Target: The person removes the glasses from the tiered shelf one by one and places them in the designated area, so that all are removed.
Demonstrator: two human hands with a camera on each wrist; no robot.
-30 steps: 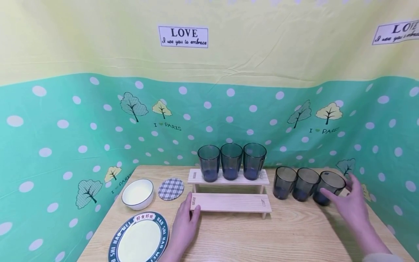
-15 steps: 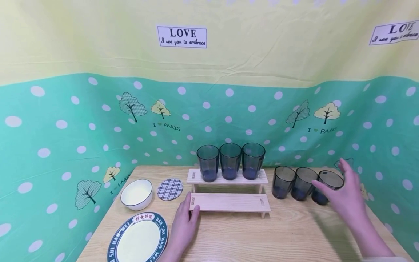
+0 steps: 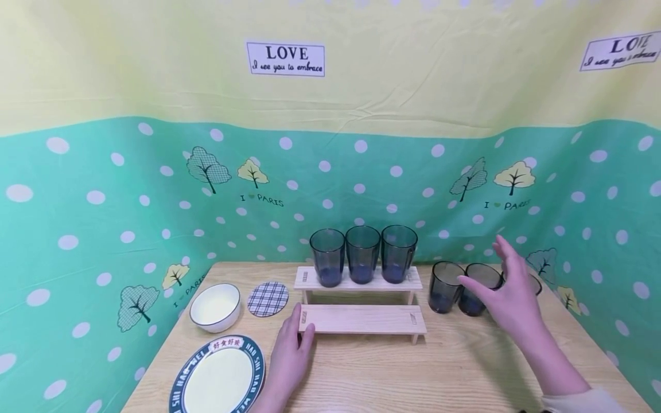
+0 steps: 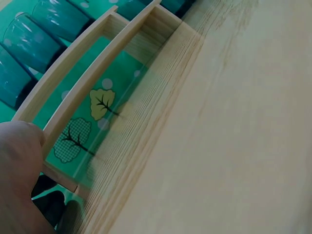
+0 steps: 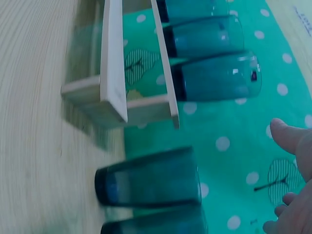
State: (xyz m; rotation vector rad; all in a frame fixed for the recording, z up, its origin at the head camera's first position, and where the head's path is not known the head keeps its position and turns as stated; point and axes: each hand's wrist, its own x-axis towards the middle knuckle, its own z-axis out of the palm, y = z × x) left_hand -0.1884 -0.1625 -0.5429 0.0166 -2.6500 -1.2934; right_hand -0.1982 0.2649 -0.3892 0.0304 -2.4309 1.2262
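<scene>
My left hand (image 3: 289,350) grips the left end of the lower step of a two-step wooden rack (image 3: 361,319), its thumb at the front edge. In the left wrist view the thumb (image 4: 19,141) covers that corner. On the upper step stand three dark tinted drinking glasses (image 3: 364,255) in a row. To the right, three similar glasses (image 3: 447,287) stand upright on the table; my right hand (image 3: 511,295) is raised in front of them, thumb and fingers spread, holding nothing. It hides most of the rightmost glass (image 3: 532,284).
A white bowl (image 3: 215,307), a checked round coaster (image 3: 268,299) and a plate with a dark lettered rim (image 3: 260,361) lie left of the rack on the wooden table (image 3: 382,378). A green and yellow curtain (image 3: 361,172) surrounds the table's back and sides.
My right hand has left the rightmost glass, rising and moving left with its fingers spread. The left hand stays at the rack, and the glasses have not moved.
</scene>
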